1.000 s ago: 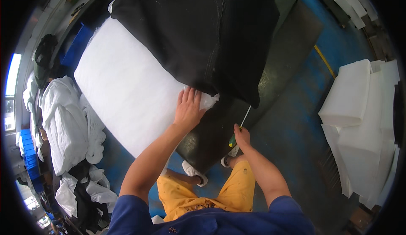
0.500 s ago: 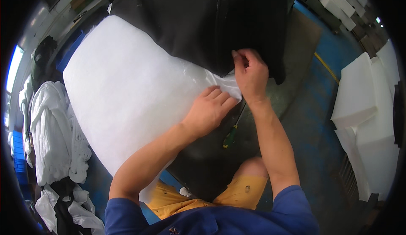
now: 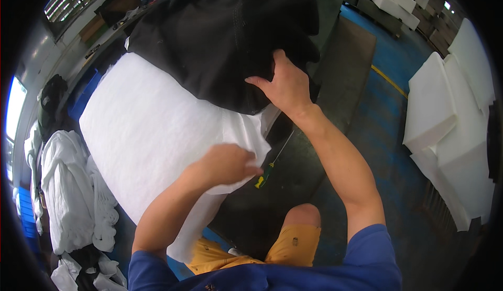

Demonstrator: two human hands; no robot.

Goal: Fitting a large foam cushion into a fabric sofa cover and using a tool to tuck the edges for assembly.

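A large white padded cushion (image 3: 141, 118) lies at a slant in front of me, its far end under a black cloth cover (image 3: 209, 44). My right hand (image 3: 288, 84) is on the cover near its lower corner. Its thumb and forefinger are spread apart against the cloth, and the other fingers are hidden. My left hand (image 3: 225, 165), smeared by motion, is over the cushion's near right corner, where the thin white covering stands up in a loose flap. A screwdriver (image 3: 264, 176) with a green and yellow handle lies on the dark table (image 3: 293, 165) beside that corner.
White cloth pieces (image 3: 65, 186) are heaped at the left, near a blue bin (image 3: 86, 94). White foam blocks (image 3: 435, 107) stand at the right, and more white blocks (image 3: 395, 2) are stacked at the far right. A yellow line (image 3: 389, 79) crosses the blue floor.
My left hand has come away from the corner toward me and left. My right hand has shifted up and left, its pinch opened onto the black cover. The white flap now stands out loose.
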